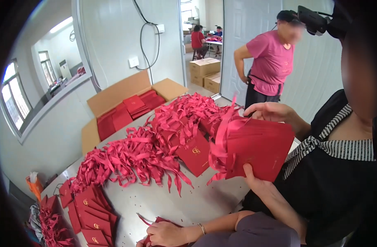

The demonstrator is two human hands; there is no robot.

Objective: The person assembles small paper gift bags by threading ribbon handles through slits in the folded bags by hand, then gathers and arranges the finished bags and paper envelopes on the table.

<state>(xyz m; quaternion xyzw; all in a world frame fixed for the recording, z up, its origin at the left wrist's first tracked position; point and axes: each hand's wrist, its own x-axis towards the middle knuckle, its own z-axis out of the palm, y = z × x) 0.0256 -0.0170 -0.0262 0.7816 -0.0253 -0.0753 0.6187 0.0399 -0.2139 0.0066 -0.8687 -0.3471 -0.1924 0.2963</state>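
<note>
At the bottom edge my right hand (167, 234), with a bracelet at its wrist, has its fingers bent over a small red gift bag (163, 220). A thin red ribbon (144, 219) sticks up from the bag. Only a sliver of my left hand (140, 243) shows beside it, cut off by the frame, so its grip is hidden. To the left lie fanned-out red bags (94, 209) with gold prints. A co-worker in black, on my right, holds a thick stack of red bags (258, 144) with pink-red ribbon handles in both hands.
A long heap of ribbon-handled bags (131, 158) crosses the metal table (155, 201). Behind it stands an open carton (114, 96) of flat red bags. A person in a pink shirt (273, 57) stands by the doorway, with closed cartons (205, 68) beyond.
</note>
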